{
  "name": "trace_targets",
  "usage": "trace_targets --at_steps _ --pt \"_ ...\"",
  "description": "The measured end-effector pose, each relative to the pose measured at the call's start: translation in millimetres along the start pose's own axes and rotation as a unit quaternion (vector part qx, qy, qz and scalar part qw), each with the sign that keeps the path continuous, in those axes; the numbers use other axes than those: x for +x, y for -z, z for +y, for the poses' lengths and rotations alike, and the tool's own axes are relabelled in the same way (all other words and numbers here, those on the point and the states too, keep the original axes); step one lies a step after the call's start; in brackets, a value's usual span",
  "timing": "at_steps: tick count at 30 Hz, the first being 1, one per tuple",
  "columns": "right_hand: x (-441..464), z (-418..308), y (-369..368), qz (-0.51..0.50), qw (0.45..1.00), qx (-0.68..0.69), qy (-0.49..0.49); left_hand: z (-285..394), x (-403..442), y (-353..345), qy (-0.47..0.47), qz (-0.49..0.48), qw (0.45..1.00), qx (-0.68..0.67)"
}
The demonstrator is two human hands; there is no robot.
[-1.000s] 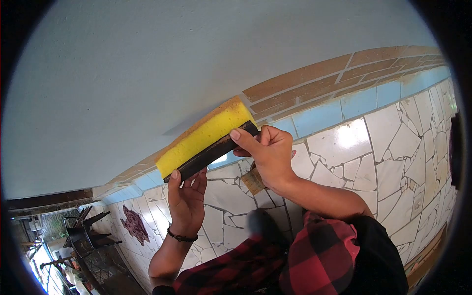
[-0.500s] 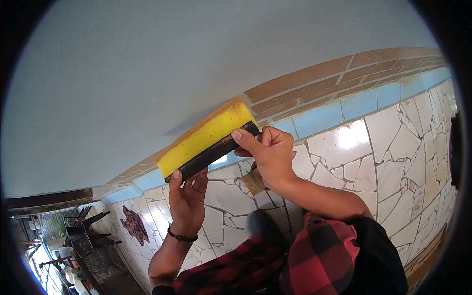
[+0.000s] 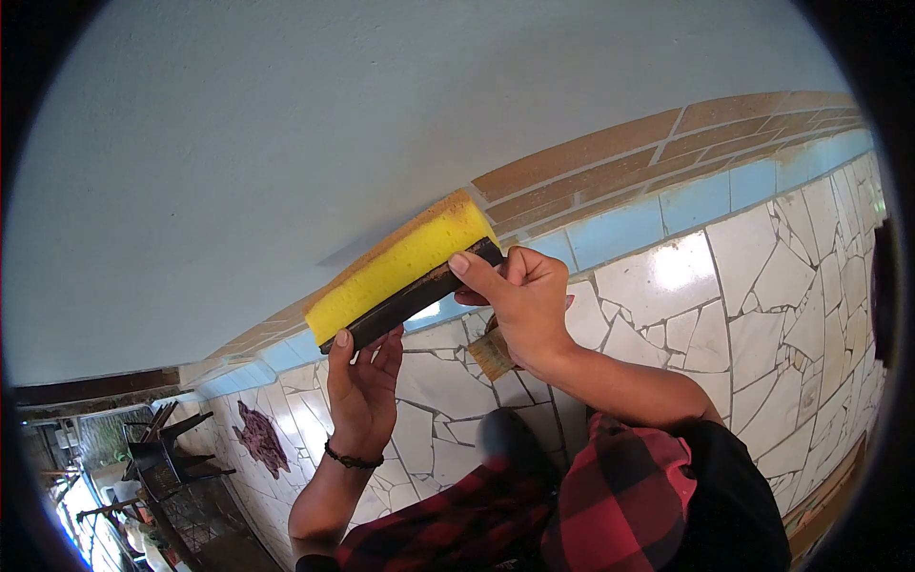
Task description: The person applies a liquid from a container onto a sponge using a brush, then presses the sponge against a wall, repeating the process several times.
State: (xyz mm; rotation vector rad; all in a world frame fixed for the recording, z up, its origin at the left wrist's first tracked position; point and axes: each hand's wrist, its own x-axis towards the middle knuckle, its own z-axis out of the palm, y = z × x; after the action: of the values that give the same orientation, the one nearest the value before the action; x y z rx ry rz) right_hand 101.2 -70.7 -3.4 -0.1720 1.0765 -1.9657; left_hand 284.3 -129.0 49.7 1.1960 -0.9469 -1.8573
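1. Nearest, at the bottom of the view, is red-and-black plaid clothing (image 3: 620, 491) over the person's legs, with a dark shoe (image 3: 515, 443) between.
2. The left hand (image 3: 365, 386), a dark bracelet (image 3: 353, 459) at its wrist, grips the left end of a black backing (image 3: 419, 297), thumb on top and fingertips underneath.
3. The right hand (image 3: 529, 291) is closed around the backing's right end, its thumb laid along the upper face and its other fingers curled behind.
4. The backing carries a long yellow sponge (image 3: 400, 257). Its long axis slants from lower left to upper right, roughly in line with the foot of the wall. The backing faces the person; the brown-stained far face points toward the wall and appears to meet it, though actual contact is hard to judge.
5. Compared with a second ago, the sponge's left end has shifted very slightly rightward; both hands hold the same places, and the slant is practically unchanged.
6. Beyond it, the pale grey wall (image 3: 286, 124) bears a brown brick pattern (image 3: 591, 157) starting at the sponge's right end, above a row of light blue tiles (image 3: 615, 232).
7. On the white stone floor (image 3: 762, 286) lies a brush (image 3: 491, 355), partly hidden by the right hand.
8. Farther left are a purplish rag (image 3: 260, 439) and a black chair (image 3: 172, 453).
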Motion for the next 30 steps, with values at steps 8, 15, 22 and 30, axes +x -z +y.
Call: trace_targets --at_steps 8,15,22,30 --pt "0.1 1.4 -0.4 0.008 1.000 0.016 0.013 0.6 -0.5 -3.2 -0.002 -0.004 1.000 -0.009" --pt "0.8 -0.8 0.2 0.004 1.000 -0.013 -0.006 -0.4 1.1 -1.8 0.000 0.002 1.000 -0.006" --pt "1.3 -1.5 0.4 -0.002 1.000 -0.018 -0.003 -0.6 2.5 0.7 -0.002 -0.014 1.000 0.003" --pt "0.9 -0.6 -0.1 0.005 1.000 -0.007 0.008 -0.3 2.5 -0.3 -0.003 -0.017 1.000 0.004"
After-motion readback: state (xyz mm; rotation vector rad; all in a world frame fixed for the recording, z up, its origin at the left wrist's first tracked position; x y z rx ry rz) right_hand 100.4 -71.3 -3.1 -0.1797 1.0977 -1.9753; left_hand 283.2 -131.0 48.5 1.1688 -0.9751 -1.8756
